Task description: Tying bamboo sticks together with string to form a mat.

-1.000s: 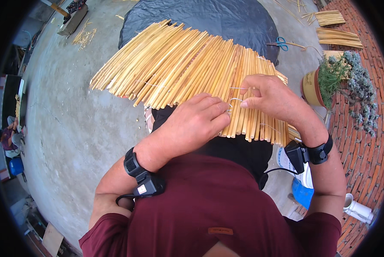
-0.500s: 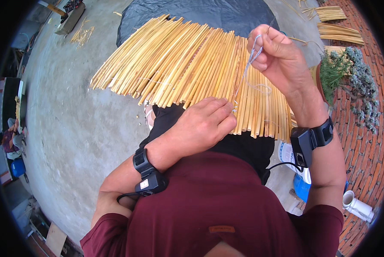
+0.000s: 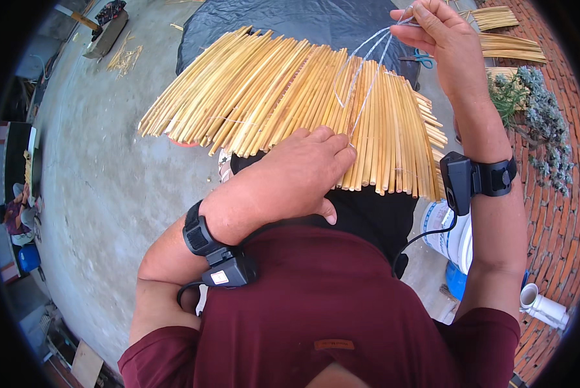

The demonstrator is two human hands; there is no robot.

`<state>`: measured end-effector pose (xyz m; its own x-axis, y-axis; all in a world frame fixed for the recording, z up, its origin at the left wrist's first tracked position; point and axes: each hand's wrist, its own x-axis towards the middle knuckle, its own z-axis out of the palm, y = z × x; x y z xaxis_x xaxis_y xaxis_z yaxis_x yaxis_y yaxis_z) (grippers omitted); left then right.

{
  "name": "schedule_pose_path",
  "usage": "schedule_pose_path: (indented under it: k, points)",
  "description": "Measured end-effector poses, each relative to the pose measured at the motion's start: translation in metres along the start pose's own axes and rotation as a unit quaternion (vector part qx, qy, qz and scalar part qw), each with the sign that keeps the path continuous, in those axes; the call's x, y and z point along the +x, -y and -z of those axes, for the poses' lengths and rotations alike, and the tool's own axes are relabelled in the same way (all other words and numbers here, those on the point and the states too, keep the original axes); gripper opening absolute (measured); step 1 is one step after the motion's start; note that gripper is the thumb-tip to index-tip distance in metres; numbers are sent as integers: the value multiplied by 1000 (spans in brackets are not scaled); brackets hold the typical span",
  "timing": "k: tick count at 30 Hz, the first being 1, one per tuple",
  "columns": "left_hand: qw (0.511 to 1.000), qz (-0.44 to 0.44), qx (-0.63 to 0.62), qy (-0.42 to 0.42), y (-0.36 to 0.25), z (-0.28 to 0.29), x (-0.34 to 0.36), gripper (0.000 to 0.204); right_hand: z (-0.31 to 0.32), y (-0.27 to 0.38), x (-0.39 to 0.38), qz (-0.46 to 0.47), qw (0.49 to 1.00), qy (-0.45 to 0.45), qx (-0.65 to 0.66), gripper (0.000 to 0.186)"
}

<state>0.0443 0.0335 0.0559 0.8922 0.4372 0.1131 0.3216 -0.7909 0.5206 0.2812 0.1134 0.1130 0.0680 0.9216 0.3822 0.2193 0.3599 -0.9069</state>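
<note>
A mat of pale reed stalks (image 3: 212, 90), joined with thin threads, lies across my dark-clothed lap and a dark sheet (image 3: 257, 19). My left hand (image 3: 303, 168) rests on its front edge, bent fingers over the stalks and thumb apart below them. My right hand (image 3: 435, 32), raised at the upper right, pinches white string (image 3: 374, 74), which hangs in long loops over the mat and runs down to the stalks by my left fingertips. Any needle is too small to make out. Teal-handled scissors (image 3: 422, 59) lie on the sheet below my right hand.
Reed bundles (image 3: 510, 48) lie at upper right beside grey-green plants (image 3: 542, 129). A white bucket (image 3: 451, 239) and white pipe (image 3: 542, 307) stand or lie at right. Another person (image 3: 15, 216) sits at far left; a wooden block (image 3: 106, 35) is at upper left.
My right hand has risen from the stalks toward the upper right, drawing out the string in long loops. My left hand's thumb now shows lower, away from its fingers.
</note>
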Motion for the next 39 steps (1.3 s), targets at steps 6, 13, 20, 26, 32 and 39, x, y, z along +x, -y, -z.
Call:
schedule_pose_path:
  k: [6, 13, 20, 26, 32, 39]
  points:
    - [990, 33, 127, -57, -8, -30, -7, 56, 24, -12, -24, -71, 836, 242, -488, 18]
    - [975, 50, 171, -134, -2, -45, -26, 56, -17, -19, -93, -31, 781, 368, -504, 14]
    - [922, 59, 298, -239, 27, -42, -34, 26, -18, -38, -96, -19, 855, 323, -405, 16]
    - [927, 13, 325, -185, 18, 43, -16, 12, -6, 4, -54, -346, 882, 317, -53, 17]
    - [938, 6, 325, -121, 6, 151, 20, 12, -16, 37, -34, -318, 906, 276, 39, 13]
    - [964, -40, 253, -73, 14, 182, 71, 20, -5, 66, -52, -343, 905, 120, 223, 11]
